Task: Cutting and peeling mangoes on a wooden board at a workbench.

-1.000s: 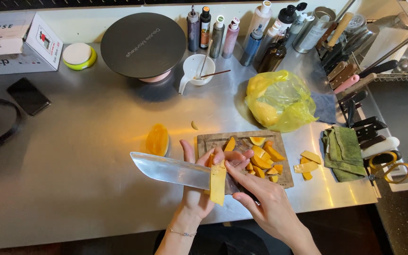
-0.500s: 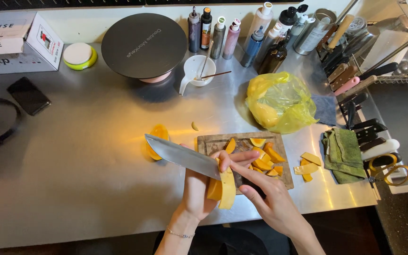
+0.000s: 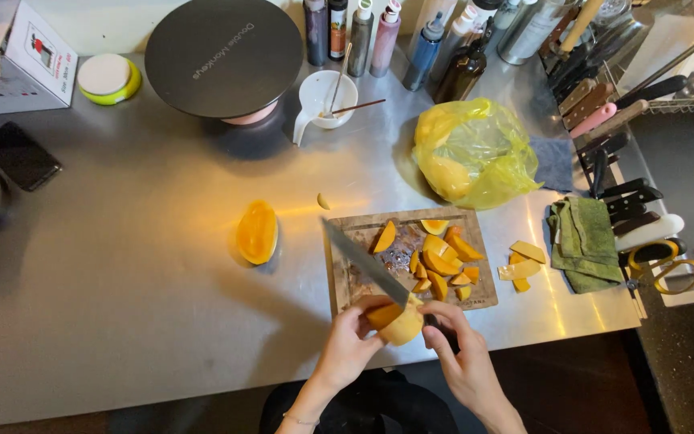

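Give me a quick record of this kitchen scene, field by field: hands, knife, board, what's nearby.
left hand: holds orange fruit piece
right hand: grips knife, blade angled up-left over the board
cutting board: wooden, carries cut orange chunks
left of board: fruit half on steel counter
behind board: yellow bag
right of board: green cloth

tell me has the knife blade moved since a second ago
Yes. The knife blade lay flat, pointing left, near the cutting board's front edge. Now it angles up-left across the board's left side, its tip nearer the mango half.
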